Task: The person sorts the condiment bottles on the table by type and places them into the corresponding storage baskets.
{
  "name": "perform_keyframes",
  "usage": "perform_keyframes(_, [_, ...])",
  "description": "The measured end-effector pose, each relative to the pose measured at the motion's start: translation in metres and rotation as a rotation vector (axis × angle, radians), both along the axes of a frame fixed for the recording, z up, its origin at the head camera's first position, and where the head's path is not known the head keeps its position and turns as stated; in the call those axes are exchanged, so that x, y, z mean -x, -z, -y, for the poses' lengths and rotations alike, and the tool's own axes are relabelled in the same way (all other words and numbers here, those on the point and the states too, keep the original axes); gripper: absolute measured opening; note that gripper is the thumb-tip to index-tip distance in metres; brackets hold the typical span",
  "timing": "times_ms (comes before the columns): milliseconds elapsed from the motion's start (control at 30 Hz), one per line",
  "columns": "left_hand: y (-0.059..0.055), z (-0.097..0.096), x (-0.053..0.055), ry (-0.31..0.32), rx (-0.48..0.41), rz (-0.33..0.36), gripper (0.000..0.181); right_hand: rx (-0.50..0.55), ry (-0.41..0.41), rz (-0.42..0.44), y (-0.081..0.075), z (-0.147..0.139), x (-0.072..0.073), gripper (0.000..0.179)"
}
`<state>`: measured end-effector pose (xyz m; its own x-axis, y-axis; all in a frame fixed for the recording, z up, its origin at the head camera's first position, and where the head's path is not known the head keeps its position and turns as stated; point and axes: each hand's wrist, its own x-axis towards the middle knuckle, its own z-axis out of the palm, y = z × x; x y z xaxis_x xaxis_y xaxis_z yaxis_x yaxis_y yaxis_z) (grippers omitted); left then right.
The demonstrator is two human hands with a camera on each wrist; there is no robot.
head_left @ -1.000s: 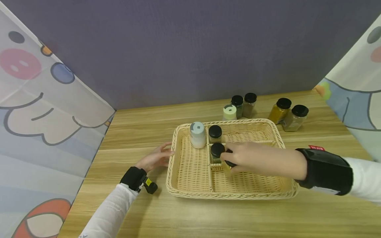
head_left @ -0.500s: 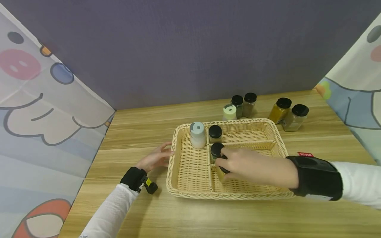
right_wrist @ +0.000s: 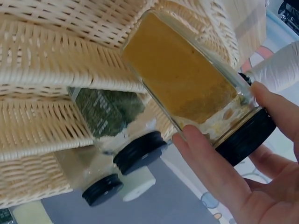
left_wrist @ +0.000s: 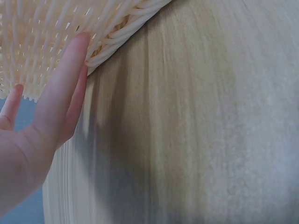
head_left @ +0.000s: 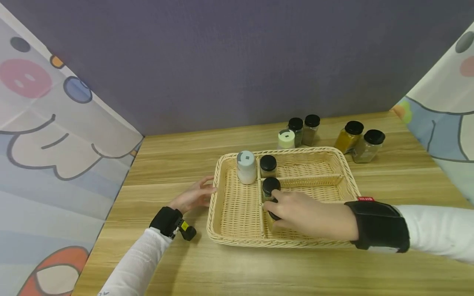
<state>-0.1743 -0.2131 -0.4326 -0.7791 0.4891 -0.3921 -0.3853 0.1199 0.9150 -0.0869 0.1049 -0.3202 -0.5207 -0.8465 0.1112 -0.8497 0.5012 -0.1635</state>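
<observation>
My right hand (head_left: 296, 211) pinches a glass spice jar (right_wrist: 180, 70) of yellow-brown powder near its black lid, low in the basket's front right compartment. Just behind it stands a jar of dried green herbs (right_wrist: 110, 112) with a black lid, in the middle compartment. Farther back is another black-lidded jar (head_left: 268, 163). A white-capped shaker (head_left: 246, 167) stands in the long left compartment. Outside the wicker basket (head_left: 212, 213), my left hand (head_left: 192, 198) rests its extended fingertips against the left wall, and the left wrist view shows those fingers on the weave (left_wrist: 28, 51).
Behind the basket stand a shaker with a pale yellow cap (head_left: 286, 139) and two black-lidded jars (head_left: 310, 130). Farther right are a jar of yellow powder (head_left: 348, 137) and a paler jar (head_left: 368, 146). A grey-purple panel (head_left: 237, 65) borders the wooden table (head_left: 174, 164) at the back.
My right hand has moved left and slightly toward the front with the yellow-brown spice jar, up to the compartment's left divider. The left hand stays at the basket wall.
</observation>
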Motion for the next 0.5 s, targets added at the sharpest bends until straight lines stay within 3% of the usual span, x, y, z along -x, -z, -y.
perform_keyframes(300, [0.001,0.0,0.001,0.0,-0.004,0.002,0.051,-0.001,0.021,0.075,0.007,0.004,-0.002,0.032])
perform_keyframes(500, [0.002,0.001,0.001,0.004,0.005,-0.003,0.05,0.012,0.026,0.077,0.012,0.006,-0.003,0.031])
